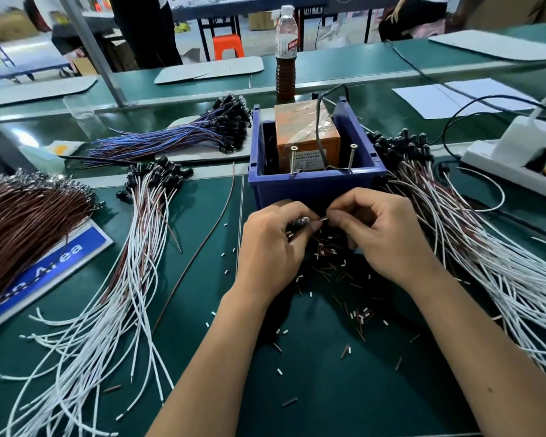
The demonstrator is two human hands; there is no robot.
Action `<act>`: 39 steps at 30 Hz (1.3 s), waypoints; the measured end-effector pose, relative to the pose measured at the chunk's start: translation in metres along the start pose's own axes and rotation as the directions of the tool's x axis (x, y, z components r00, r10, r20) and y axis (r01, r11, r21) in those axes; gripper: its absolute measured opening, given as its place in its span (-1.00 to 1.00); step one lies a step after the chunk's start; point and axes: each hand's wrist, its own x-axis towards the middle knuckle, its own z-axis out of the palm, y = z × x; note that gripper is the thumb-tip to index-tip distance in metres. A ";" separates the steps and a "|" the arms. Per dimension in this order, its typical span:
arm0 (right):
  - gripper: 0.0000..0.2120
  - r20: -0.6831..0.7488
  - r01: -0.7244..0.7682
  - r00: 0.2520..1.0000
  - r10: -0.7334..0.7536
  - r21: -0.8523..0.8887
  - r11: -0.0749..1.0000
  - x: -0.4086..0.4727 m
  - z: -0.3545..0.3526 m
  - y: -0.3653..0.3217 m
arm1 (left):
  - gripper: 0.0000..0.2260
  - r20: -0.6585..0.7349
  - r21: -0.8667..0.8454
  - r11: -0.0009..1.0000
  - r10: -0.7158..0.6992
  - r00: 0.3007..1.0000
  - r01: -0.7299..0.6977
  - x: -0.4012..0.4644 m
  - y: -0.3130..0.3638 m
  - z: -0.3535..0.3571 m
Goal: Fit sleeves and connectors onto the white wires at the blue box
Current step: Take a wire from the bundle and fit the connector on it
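Both hands meet just in front of the blue plastic box (316, 187) on the green-matted desk (328, 389). The left hand (270, 247) has its fingers curled around a small dark connector with a shiny tip (300, 223), while the right hand (382, 234) pinches a thin bare wire end (323, 219) between thumb and forefinger, its point touching or almost touching the connector; the contact is too small to make out for sure. Inside the box stands an orange block wrapped in clear tape (306, 134), with two upright metal screws (293, 160) at the box's front wall. Beneath and below the hands lie scattered short white and brown sleeve pieces (344, 279). A fanned bundle of white wires with black ends (117, 294) lies to the left of the box, and a second bundle of white wires (486, 247) spreads out to its right. Farther left lies a thick sheaf of brown wires (22, 228) over a blue sign (54, 266). Behind the box stands a plastic bottle of brown liquid (286, 55), with a bunch of blue and purple wires (171, 137) to its left and a white power strip (511, 162) at the right.
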 end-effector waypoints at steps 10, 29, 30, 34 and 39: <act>-0.89 -0.026 -0.040 0.999 0.040 0.005 0.999 -0.001 -0.002 -0.003 | -0.96 0.009 -0.031 0.999 -0.013 1.000 0.013 0.002 0.001 -0.003; -0.53 0.538 -0.409 0.831 -0.143 0.763 0.500 -0.001 -0.050 -0.004 | -0.92 0.098 -0.490 0.787 -0.377 0.921 0.374 0.002 -0.001 -0.008; -0.46 0.522 -0.439 0.831 -0.194 0.828 0.349 0.000 -0.049 -0.005 | -0.92 0.122 -0.505 0.773 -0.376 0.918 0.384 0.001 -0.001 -0.008; -0.54 0.378 -0.447 0.878 -0.293 0.867 -0.222 0.000 -0.047 -0.008 | -0.93 0.209 -0.602 0.676 -0.382 0.900 0.426 0.001 0.004 -0.008; -0.66 0.233 -0.226 0.972 -0.037 0.963 0.150 0.003 -0.050 -0.008 | -0.93 0.317 -0.777 0.456 -0.314 0.895 0.434 0.002 0.008 -0.016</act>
